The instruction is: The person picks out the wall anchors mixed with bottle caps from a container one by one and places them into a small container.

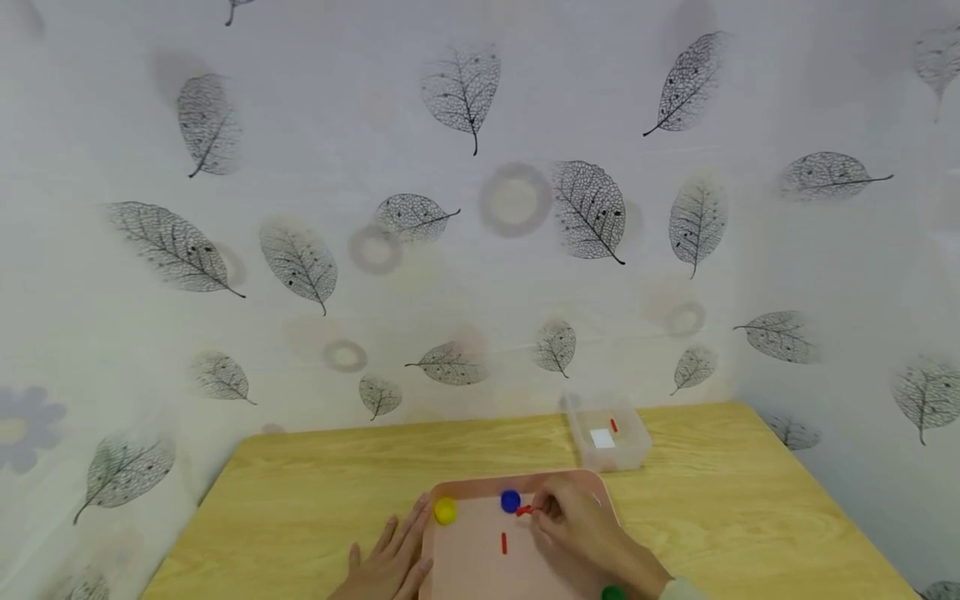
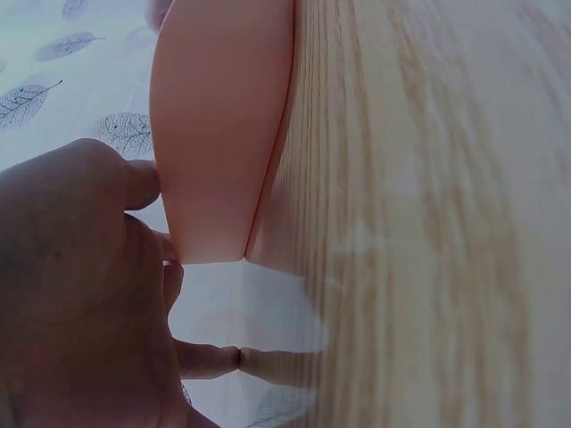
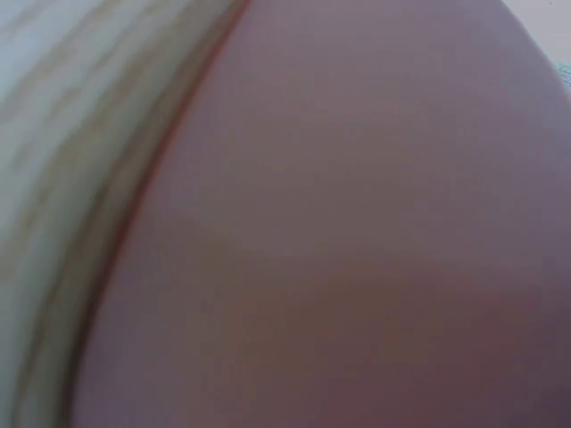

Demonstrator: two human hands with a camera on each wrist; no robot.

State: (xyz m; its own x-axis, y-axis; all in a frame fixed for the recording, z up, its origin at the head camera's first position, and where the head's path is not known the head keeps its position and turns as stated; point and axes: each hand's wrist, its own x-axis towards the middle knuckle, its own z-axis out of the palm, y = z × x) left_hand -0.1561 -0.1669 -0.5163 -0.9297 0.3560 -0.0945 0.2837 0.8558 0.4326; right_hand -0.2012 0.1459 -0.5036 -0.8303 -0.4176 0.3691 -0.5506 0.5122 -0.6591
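Observation:
A pink tray (image 1: 472,575) lies on the table. My right hand (image 1: 573,517) reaches over its right side and pinches a small red piece (image 1: 524,510) between thumb and fingertips, close beside a round blue cap-like piece (image 1: 511,501). The red piece's exact shape is too small to tell. Below it on the tray floor lies a short red stick (image 1: 504,543). My left hand (image 1: 382,567) has its fingers stretched out at the tray's left edge; in the left wrist view, fingertips touch the tray's outer wall (image 2: 219,143). The right wrist view shows only the tray wall (image 3: 357,178) and tabletop.
A round yellow piece (image 1: 446,511) sits in the tray's far left corner, a green one (image 1: 612,592) at its near right. Behind the tray stands a clear plastic box (image 1: 626,457) with a red stick (image 1: 613,425) and a white patch. A leaf-patterned covering (image 1: 480,292) rises behind the wooden table (image 1: 315,475).

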